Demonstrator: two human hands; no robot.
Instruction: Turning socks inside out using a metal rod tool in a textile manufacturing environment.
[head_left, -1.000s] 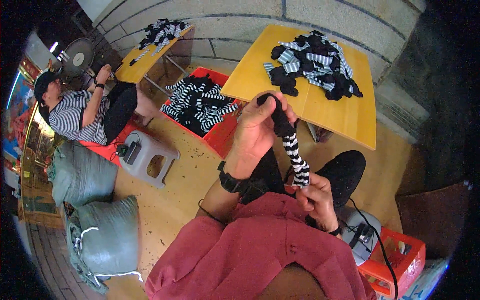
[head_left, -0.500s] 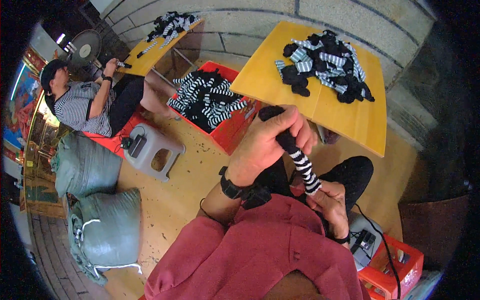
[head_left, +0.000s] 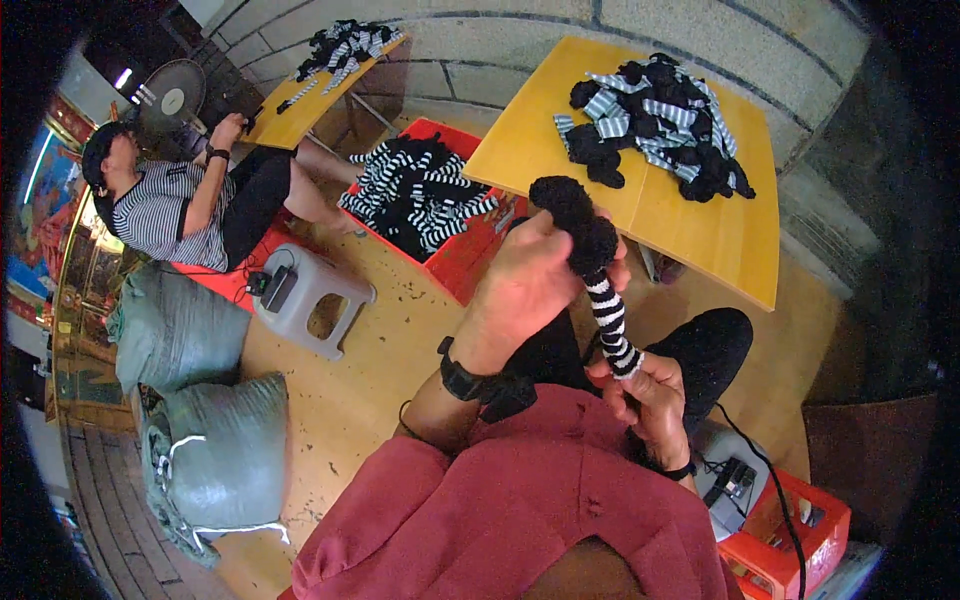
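Observation:
A knitted sock (head_left: 606,318) with black and white stripes and a bunched black end is stretched between my two hands over my lap. My left hand (head_left: 525,280) is closed around the black part; its fingers pass behind the knit and are slightly blurred. At the lower striped end, my right hand (head_left: 655,400) pinches the cuff between thumb and fingers. Beyond my hands, a heap of black and striped socks (head_left: 665,125) lies on the yellow table (head_left: 700,245).
A red crate (head_left: 462,275) full of striped socks stands left of the table. Farther left, a seated person (head_left: 180,210) works at another yellow table (head_left: 290,125). A grey stool (head_left: 325,290) and stuffed green sacks (head_left: 225,450) are on the floor. Another red crate (head_left: 790,540) sits lower right.
My left hand has shifted on the sock, and the black end now stands up bunched above the fingers. My right hand has moved slightly, still holding the striped end.

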